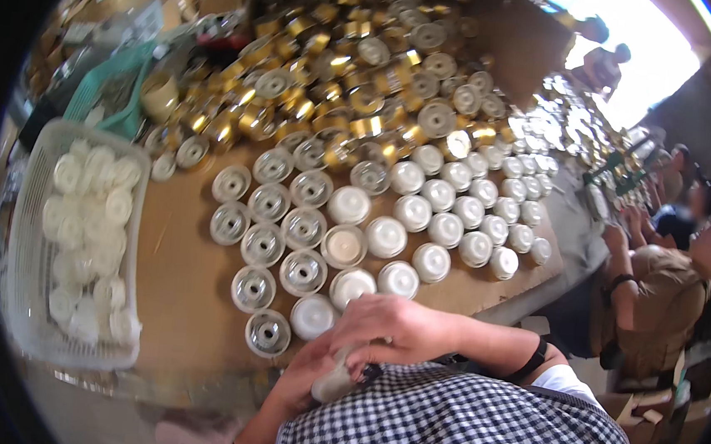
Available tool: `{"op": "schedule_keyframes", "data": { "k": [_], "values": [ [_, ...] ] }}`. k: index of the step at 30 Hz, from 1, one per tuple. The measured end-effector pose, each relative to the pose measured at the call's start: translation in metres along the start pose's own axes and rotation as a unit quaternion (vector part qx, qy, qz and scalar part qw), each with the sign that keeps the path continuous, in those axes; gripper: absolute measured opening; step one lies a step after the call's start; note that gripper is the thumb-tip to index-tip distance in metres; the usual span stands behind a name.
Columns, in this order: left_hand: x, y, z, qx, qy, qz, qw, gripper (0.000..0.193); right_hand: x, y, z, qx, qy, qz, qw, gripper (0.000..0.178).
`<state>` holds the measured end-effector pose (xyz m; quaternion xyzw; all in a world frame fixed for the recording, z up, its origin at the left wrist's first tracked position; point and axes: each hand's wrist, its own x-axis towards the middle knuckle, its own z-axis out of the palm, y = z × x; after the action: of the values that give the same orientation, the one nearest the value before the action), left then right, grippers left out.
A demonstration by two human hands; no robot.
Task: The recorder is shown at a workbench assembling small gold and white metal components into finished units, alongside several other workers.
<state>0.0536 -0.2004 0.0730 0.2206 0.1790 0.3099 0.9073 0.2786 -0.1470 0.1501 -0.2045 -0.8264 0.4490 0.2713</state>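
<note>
At the table's near edge my left hand (303, 372) is closed round a whitish, round-sided piece (333, 380). My right hand (397, 324) reaches over from the right, its fingers bent down onto the top of that piece and partly hiding it. Just beyond the hands stand rows of round, clear cap-like pieces with a central hole (303, 271). Beside them, to the right, are rows of similar pieces with white tops (386, 237). One among these has a beige, flat centre (343, 246).
A white plastic basket (25, 254) of translucent white round parts stands at the left. Behind it is a green basket (90, 88). Gold-banded round pieces (332, 95) lie heaped across the far cardboard-covered table (177, 266). People (659, 288) sit at the right.
</note>
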Motion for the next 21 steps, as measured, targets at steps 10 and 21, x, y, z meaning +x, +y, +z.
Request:
{"op": "schedule_keyframes", "data": {
  "k": [10, 21],
  "values": [
    [0.004, 0.001, 0.011, 0.063, 0.030, 0.044, 0.997, 0.086, -0.020, -0.019, 0.005, -0.010, -0.008, 0.023, 1.000, 0.031],
    [0.011, 0.006, 0.025, -0.092, 0.047, 0.047, 0.994, 0.064, -0.019, -0.001, -0.027, 0.070, 0.176, 0.169, 0.967, 0.046]
  ]
}}
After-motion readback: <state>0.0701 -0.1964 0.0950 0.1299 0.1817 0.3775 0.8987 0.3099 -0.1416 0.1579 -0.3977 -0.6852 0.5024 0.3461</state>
